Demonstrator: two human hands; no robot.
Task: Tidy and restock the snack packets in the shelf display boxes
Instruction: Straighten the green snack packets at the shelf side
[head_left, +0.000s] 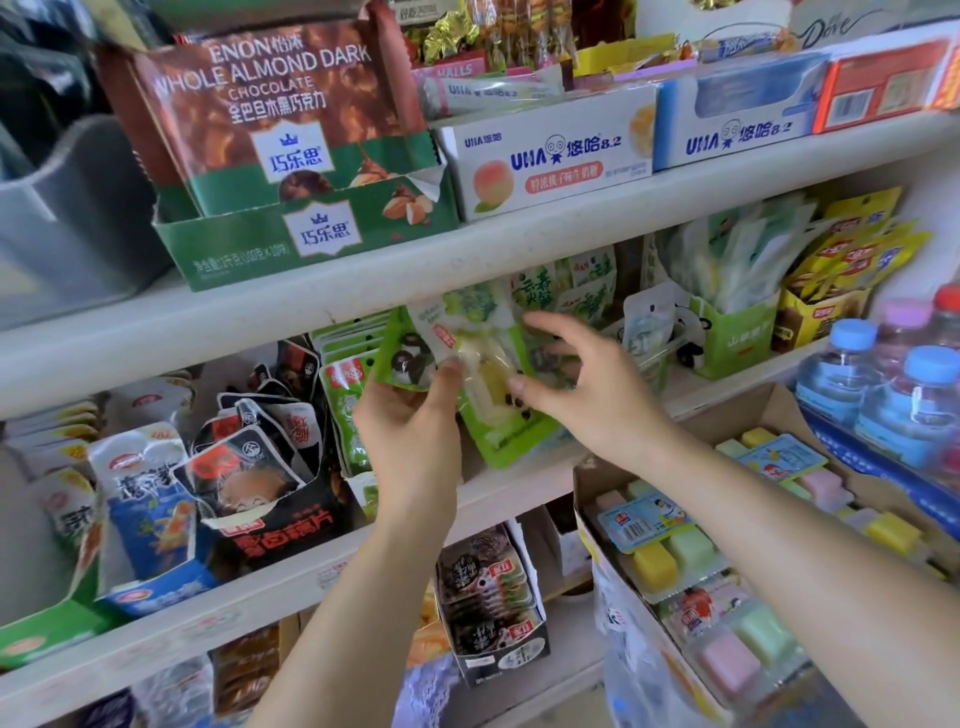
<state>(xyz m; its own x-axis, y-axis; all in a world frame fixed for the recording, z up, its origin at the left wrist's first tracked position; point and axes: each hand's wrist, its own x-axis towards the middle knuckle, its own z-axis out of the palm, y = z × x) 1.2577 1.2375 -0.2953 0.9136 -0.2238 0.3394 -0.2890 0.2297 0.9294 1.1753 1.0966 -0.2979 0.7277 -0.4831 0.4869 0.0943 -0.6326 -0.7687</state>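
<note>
My left hand (413, 421) holds a small stack of green-and-clear snack packets (467, 343) in front of the middle shelf, thumb pressed on the front packet. My right hand (582, 384) reaches in from the right, its thumb and fingers spread around the right side of the same packets. Just behind them stands a green display box (511, 441) on the middle shelf, partly hidden by the packets and both hands. More green packets (587, 296) stand upright further back.
Left of my hands a black display box (280, 530) holds dark packets, then blue-and-white packets (145, 499). A green panda box (727, 338) stands to the right. Water bottles (904, 395) and a cardboard box of pastel sweets (691, 545) sit at right. Chocolate boxes (291, 156) fill the shelf above.
</note>
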